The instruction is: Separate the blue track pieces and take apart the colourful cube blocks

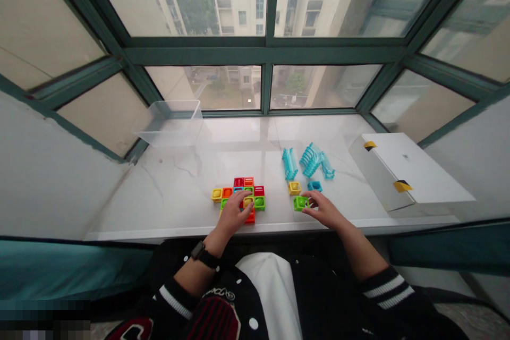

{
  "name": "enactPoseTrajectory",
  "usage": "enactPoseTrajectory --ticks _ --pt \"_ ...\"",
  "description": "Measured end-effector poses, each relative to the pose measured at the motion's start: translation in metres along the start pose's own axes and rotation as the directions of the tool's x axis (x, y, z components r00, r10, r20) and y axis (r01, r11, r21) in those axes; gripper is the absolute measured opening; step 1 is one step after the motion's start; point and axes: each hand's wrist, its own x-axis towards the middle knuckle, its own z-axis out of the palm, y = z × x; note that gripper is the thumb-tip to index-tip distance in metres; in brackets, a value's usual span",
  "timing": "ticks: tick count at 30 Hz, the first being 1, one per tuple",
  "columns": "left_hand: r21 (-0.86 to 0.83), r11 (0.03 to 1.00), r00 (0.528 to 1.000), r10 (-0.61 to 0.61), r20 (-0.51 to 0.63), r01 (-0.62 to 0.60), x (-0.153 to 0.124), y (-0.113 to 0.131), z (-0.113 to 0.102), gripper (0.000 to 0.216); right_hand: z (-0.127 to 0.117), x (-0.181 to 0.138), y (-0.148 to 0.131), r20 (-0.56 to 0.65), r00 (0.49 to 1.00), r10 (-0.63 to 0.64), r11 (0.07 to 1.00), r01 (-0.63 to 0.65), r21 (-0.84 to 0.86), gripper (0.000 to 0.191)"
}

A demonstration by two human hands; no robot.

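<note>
The right hand (323,211) pinches a green block (299,203) between thumb and fingers, near the front edge of the white windowsill (179,210). The left hand (234,213) lies over the cluster of coloured blocks (249,189), fingers a little apart and covering part of it; whether it grips one, I cannot tell. Just beyond the green block sit a yellow block (294,187) and a blue block (314,186), close in front of the right hand. Behind these lie translucent blue track pieces, one apart on the left (290,163) and others bunched to its right (311,160). A white box (422,167) with black-and-yellow tabs (403,186) fills the right side, while a clear plastic bin (171,130) stands at the back left, by the green window frame (265,56)
</note>
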Motion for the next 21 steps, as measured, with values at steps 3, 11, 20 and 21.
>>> enactPoseTrajectory --ticks 3,11,20,21 --pt "0.005 1.000 1.000 -0.013 -0.016 0.014 -0.001 -0.006 -0.004 0.030 -0.002 -0.005 0.012 0.023 0.999 0.023 0.999 -0.022 -0.026 0.046" --pt "0.036 0.999 0.999 -0.005 -0.032 0.006 -0.005 -0.018 -0.008 0.030 0.012 0.000 0.020 0.087 0.995 0.056 0.991 -0.045 -0.124 0.045" --pt "0.064 0.998 0.997 0.019 -0.075 -0.014 -0.009 -0.033 -0.014 0.028 0.017 0.003 0.022 0.142 0.983 0.113 0.982 -0.089 -0.166 0.047" --pt "0.065 0.998 0.997 0.021 -0.078 -0.016 -0.009 -0.034 -0.014 0.028 0.017 0.002 0.021 0.141 0.983 0.115 0.981 -0.091 -0.169 0.047"
